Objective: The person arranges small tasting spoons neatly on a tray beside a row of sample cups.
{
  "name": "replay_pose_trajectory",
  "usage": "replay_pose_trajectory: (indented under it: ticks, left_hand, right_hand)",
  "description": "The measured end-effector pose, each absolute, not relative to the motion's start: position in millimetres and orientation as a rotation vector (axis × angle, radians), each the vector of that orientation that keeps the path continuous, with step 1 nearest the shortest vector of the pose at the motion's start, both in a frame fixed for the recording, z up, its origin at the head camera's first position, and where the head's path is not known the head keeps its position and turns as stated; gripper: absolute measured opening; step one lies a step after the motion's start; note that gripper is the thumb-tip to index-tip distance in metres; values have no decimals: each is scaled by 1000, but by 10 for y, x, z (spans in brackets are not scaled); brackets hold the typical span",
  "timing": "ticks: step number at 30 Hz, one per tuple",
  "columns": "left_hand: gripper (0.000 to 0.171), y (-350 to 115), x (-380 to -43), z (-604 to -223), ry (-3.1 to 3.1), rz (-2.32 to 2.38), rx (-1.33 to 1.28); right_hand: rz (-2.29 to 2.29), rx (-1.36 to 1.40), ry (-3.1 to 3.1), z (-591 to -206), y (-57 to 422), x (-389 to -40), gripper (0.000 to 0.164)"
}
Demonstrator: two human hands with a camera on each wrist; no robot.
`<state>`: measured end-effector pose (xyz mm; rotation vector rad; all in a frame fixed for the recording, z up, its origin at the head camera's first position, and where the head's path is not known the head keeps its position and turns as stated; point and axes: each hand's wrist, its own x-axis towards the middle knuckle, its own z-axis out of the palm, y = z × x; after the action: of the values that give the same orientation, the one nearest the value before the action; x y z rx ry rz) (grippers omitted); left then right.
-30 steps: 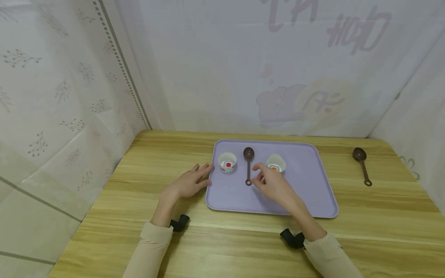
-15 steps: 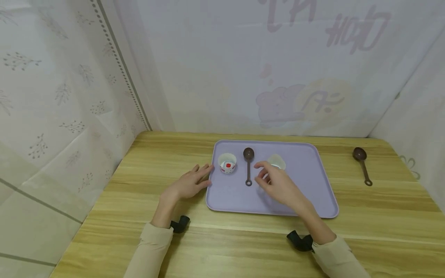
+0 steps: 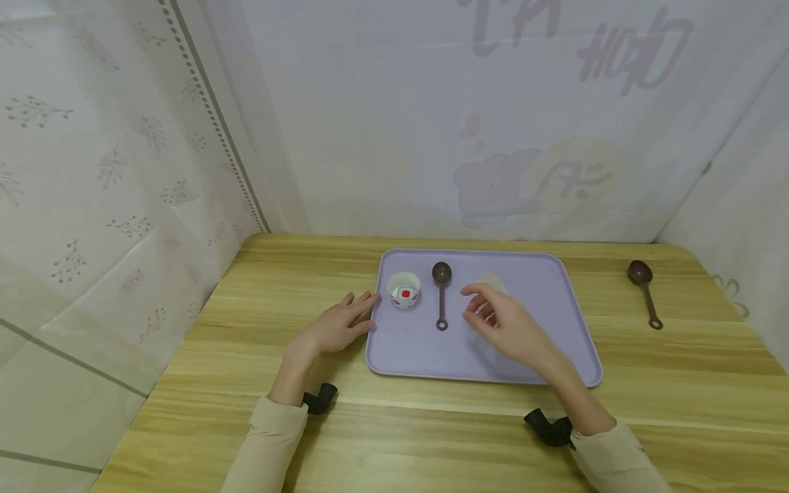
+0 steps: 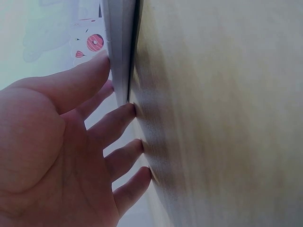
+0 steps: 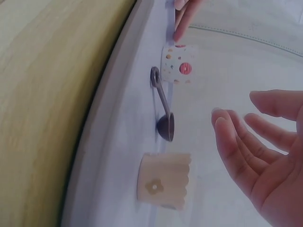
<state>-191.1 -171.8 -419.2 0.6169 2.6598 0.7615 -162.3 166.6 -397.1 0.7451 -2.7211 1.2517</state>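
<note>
My left hand (image 3: 335,327) rests at the left edge of the lilac tray (image 3: 413,356), fingers spread, with the thumb and fingertips touching the rim and the tabletop. Over the tray hovers my right hand (image 3: 511,329), its fingers loosely bent and nothing between them. Beneath and behind it is a beige scalloped paper baking cup (image 5: 163,179), mostly hidden in the head view. A brown measuring spoon (image 3: 441,291) lies in the tray, bowl toward the back. To its left stands a white patterned baking cup (image 3: 404,291) with something white and red inside.
A second brown measuring spoon (image 3: 644,291) lies on the wooden table (image 3: 431,438), right of the tray. Patterned white cloth (image 3: 345,137) hangs behind and at both sides of the table. Black wrist mounts sit on both arms.
My right hand has drawn away from the spoon, moving right and slightly toward me, and now covers more of the right cup. My left hand stays put.
</note>
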Motion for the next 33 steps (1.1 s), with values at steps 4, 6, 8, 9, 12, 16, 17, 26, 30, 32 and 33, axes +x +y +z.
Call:
replay_pose_trajectory:
  ticks: [4,6,8,9,12,16,17,26,30,32,33]
  left_hand:
    - [59,-1718,-1913,-4192,2665,757,630]
    - [58,-1719,-1913,-4193,2665,759,631]
    - [59,-1719,-1912,-4192,2664,760,628]
    - [58,-1719,-1912,-4192,2662,762,626]
    - [59,-1721,-1913,-4193,2660,763,620]
    - [58,-1722,-1920,-4204,2660,767,624]
    - [58,-1721,-1922,-4207,2660,770,625]
    - [59,-1724,-1913,-4218,2662,767,617]
    - [59,-1724,-1908,-4214,2660,774,620]
    - [59,-1724,-1909,-4215,2659,778,621]
    - [59,-1724,-1909,-4215,2658,780,621]
  right_hand:
    - [1227,733,-2708,-3963,1732,-1625,31]
    - [1217,722,-2701,-3959,1764,-1627,31]
    - [1201,713,-2687,-3947,1790,-1630,30]
    - [1194,710,-2677,-3939,1802,-1631,30]
    - [1174,699,-2657,-3918,1835,-1634,30]
    - [1166,677,-2652,-3899,1876,-1637,31]
    - [1165,670,-2653,-3897,1887,-1637,31]
    - [1139,638,-2658,-3890,2000,-1613,31]
    - [1138,628,-2633,-3888,2059,-1626,31]
    - [1130,623,-2621,-3891,2093,-1642,31]
    - [1134,619,-2617,-3893,2111,-1651,31]
